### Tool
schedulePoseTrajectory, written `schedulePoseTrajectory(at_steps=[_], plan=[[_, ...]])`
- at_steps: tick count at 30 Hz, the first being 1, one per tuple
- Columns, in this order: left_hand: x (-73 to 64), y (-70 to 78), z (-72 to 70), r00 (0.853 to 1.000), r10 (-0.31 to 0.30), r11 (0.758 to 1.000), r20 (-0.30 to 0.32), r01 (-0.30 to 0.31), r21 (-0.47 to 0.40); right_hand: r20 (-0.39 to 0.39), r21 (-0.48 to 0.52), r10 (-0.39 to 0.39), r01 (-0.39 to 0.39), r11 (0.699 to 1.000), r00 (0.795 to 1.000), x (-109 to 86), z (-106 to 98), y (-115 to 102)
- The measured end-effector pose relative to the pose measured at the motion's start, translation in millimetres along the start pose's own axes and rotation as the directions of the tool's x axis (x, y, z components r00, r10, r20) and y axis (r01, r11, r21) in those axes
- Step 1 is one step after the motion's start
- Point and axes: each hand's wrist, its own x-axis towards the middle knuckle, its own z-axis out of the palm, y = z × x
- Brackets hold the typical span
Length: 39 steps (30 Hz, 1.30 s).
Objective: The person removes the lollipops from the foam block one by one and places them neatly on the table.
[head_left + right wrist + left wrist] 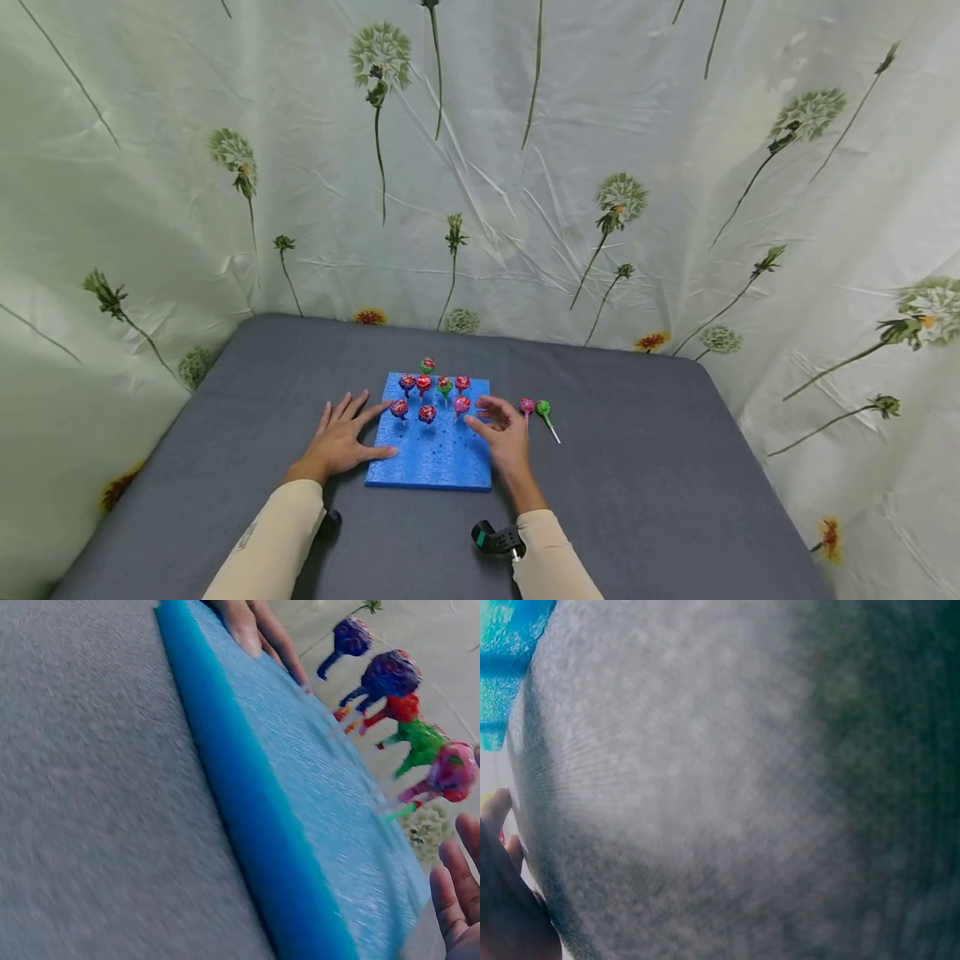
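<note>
A blue foam board lies on the grey table, with several wrapped lollipops standing upright in it on their sticks. My left hand rests at its left edge, fingers spread, with the thumb and a fingertip on the board. In the right wrist view that hand shows at the board's far side. My right hand is over the right edge, beside a pink lollipop. Its fingers are loosely bent and stand apart from the candy, gripping nothing. The left wrist view catches only a board corner and part of the hand.
Right of the board, a pink lollipop and a green lollipop lie loose on the grey cloth. A red and green lollipop appears at the board's back edge. Behind the table hangs a flower-printed curtain.
</note>
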Motion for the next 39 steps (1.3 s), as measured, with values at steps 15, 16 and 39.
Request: schedulePoseTrajectory(at_steps=[15, 16, 39], plan=[[-1.3, 2.1, -0.9, 1.000, 0.001, 1.000, -0.012, -0.001, -0.010, 0.002, 0.017, 0.015, -0.015, 1.000, 1.000, 4.3, 15.2, 11.7], [-1.1, 1.9, -1.0, 1.000, 0.000, 1.000, -0.011, 0.000, -0.007, 0.005, 0.009, 0.005, -0.005, 1.000, 1.000, 4.6, 15.9, 11.4], [-0.7, 2.5, 0.6, 1.000, 0.007, 1.000, -0.025, -0.008, -0.029, 0.011, -0.074, 0.010, -0.009, 0.997, 1.000, 3.6, 17.4, -0.2]])
